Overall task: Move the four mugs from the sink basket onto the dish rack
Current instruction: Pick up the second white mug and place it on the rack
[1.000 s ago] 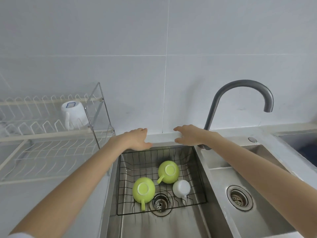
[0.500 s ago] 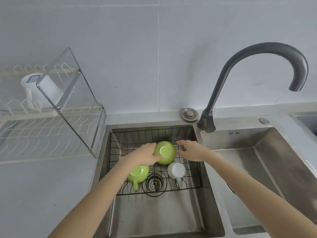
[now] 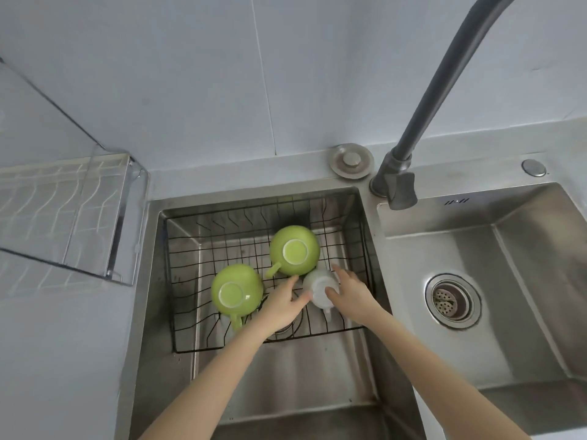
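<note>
While both hands flank it, white mug stays partly hidden.

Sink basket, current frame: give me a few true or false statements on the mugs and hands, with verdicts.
1. Three mugs sit in the sink basket. True.
2. Both green mugs stand upright, openings up. False: the rear green mug and front green mug are upside down.
3. The right hand touches the white mug. True.
4. The left hand grips a green mug by its handle. False: it reaches toward the white mug.
5. The white mug lies in the right-hand sink bowl. False: it is in the basket.
</note>
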{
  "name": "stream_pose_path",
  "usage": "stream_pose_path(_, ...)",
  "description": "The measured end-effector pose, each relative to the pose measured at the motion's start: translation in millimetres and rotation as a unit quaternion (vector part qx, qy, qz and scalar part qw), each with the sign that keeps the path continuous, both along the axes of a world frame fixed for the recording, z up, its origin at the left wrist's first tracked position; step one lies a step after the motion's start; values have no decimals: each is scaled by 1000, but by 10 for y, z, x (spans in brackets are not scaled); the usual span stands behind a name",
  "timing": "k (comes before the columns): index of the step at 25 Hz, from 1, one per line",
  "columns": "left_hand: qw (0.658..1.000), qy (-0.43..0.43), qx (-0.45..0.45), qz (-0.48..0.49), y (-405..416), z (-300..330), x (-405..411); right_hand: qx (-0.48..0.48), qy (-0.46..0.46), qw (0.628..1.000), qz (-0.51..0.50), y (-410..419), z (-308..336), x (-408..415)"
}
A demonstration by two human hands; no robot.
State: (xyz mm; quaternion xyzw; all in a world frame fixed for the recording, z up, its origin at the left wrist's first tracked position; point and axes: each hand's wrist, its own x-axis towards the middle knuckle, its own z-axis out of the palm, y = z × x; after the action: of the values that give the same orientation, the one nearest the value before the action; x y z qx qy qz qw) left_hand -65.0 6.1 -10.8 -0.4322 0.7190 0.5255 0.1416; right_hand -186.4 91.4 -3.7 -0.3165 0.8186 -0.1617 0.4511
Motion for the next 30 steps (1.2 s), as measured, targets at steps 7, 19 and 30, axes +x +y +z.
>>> stream_pose_path(7, 997, 32, 29, 58, 95, -277, -144, -12, -31, 998, -49, -92, -304, 32)
stream_pose_path(19, 979, 59, 143, 133, 83, -327, -186, -73, -87, 983, -145, -13, -365, 66)
stream_pose_path(30, 952, 113, 184, 216, 67, -52, -50, -74, -29, 986, -147, 44, 164, 110)
